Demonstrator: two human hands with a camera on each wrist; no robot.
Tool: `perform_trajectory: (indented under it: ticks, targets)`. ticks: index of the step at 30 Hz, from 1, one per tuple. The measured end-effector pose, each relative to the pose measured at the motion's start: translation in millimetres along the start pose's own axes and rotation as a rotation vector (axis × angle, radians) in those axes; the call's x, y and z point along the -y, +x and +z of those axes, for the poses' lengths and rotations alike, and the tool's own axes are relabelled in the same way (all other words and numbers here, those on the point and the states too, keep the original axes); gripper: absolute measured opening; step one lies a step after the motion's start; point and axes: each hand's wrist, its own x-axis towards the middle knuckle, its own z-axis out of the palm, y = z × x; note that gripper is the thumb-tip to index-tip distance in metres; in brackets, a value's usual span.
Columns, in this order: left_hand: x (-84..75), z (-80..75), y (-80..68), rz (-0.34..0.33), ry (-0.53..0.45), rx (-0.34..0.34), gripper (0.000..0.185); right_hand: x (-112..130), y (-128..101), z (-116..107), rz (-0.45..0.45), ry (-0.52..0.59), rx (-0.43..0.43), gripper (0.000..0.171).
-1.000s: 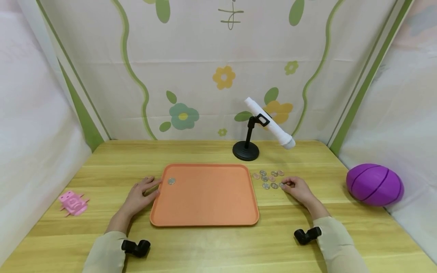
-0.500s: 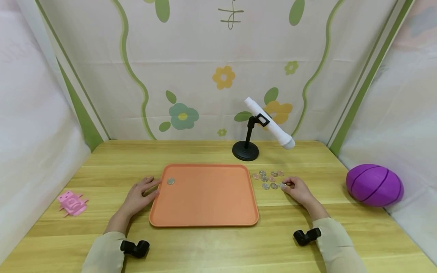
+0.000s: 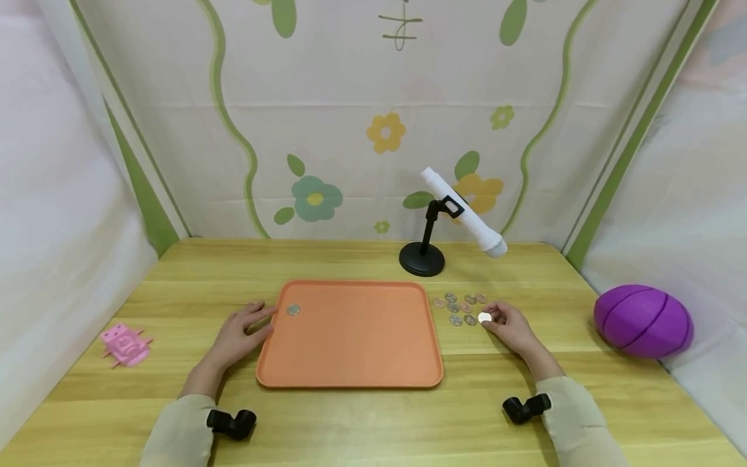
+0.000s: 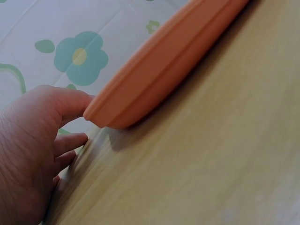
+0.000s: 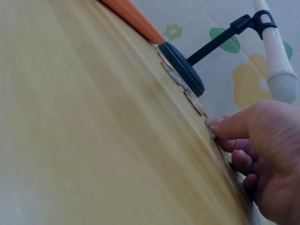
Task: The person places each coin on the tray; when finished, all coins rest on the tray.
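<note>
My right hand (image 3: 510, 326) pinches a silver coin (image 3: 484, 317) between thumb and fingers at the right end of a group of coins. The coin is tilted and shines brightly in the head view; in the right wrist view only its edge shows at the thumb tip. Several silver and copper-coloured coins (image 3: 453, 307) lie flat just left of that hand. To their left is an orange tray (image 3: 356, 344), with one silver coin (image 3: 294, 310) near its upper left corner. My left hand (image 3: 235, 338) rests on the table with relaxed fingers, its fingertips at the tray's left rim (image 4: 93, 115).
Behind the coins stands a white microphone (image 3: 467, 217) on a black stand (image 3: 421, 259). A purple ball (image 3: 643, 321) sits at the far right edge. On the left lies a pink pig-like toy (image 3: 125, 344). Patterned cloth walls enclose the wooden table (image 3: 373, 428).
The coin at my right fingertips has tilted up from lying flat and now catches the light. My left hand and the tray keep their places; the head view shifts slightly.
</note>
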Motion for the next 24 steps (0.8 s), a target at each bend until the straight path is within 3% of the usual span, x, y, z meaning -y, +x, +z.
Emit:
perform_trajectory:
  ticks: [7,12,17,24]
  targets:
    - [-0.8,-0.3,-0.2,0.006,-0.006,0.002,0.042,-3,-1,0,0.011,0.006,-0.011,0.024]
    - [-1.8,0.1,-0.6,0.011,-0.004,-0.004,0.042,-2,0,-3,0.079,0.036,0.007,0.028]
    - [-0.9,0.8,-0.6,0.017,-0.005,-0.004,0.042,7,0,-8,0.170,0.154,0.028,0.041]
    - [-0.5,0.2,-0.5,0.015,-0.002,-0.009,0.041,26,13,-1,0.140,0.305,0.057,0.050]
